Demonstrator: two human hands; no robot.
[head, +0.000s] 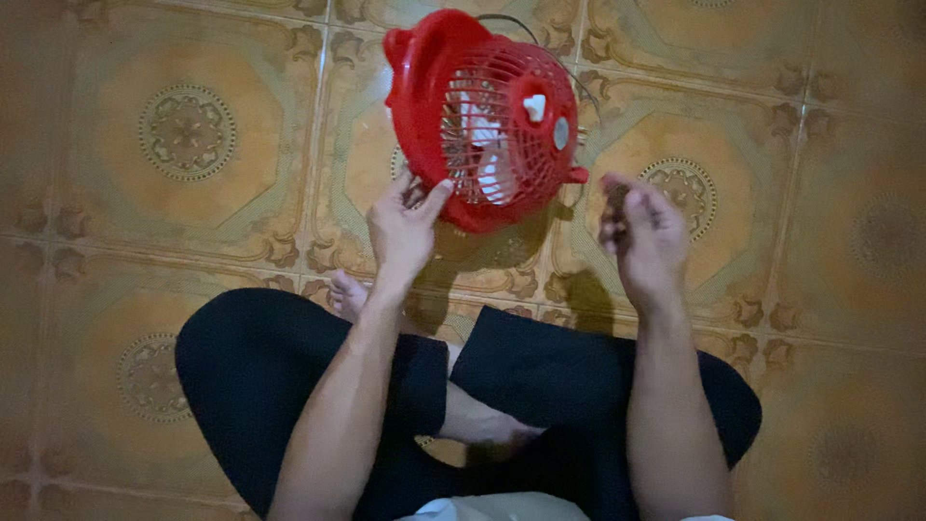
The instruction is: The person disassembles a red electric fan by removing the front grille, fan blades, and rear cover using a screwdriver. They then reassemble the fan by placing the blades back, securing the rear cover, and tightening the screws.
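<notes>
You're sitting cross-legged on the patterned floor tiles (193,135), dark trousers (260,376) filling the bottom of the view. Left hand (403,227) is up at the lower-left rim of the small red table fan (482,116), thumb and fingertips pinching the edge of the front grille; that's a light steadying grip, not a full grasp. The fan sits tilted on the tiles ahead of your knees, grille facing you and slightly right, white blades visible behind the bars, a round hub cap at centre and a small red tab sticking out at the lower right. A thin cord (540,39) trails off behind the housing. Right hand (641,232) is off the fan, just to its right, fingers loosely curled; whether there's anything small in them, can't tell, it's blurred. Read: you're at the handling/positioning stage, one hand bracing the fan, the other free. I'd judge the next move needs the right hand to come in on the right side of the grille, near that tab, while the left keeps the rim from rolling.
</notes>
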